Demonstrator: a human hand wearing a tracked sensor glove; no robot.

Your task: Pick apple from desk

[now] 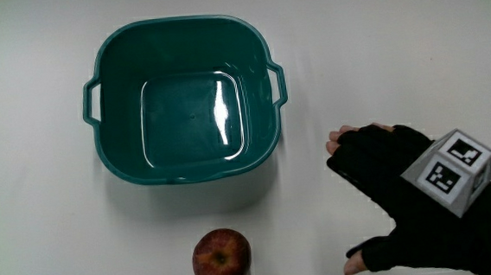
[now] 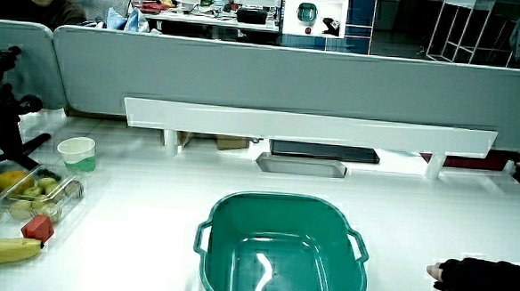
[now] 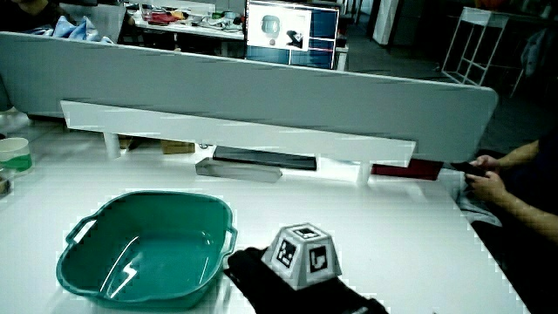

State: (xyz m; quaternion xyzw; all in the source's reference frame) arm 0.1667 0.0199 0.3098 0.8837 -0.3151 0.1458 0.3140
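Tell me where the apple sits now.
In the main view, the apple rests on the table, just nearer to the person than the teal basin, apart from the hand beside it.

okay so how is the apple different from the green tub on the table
The apple is red and round; the tub is teal, squarish, with two side handles. The apple is much smaller than the tub. The apple is a solid fruit, while the tub is an open container with nothing in it. The apple lies nearer to the person than the tub. Both rest on the white table, untouched by the hand.
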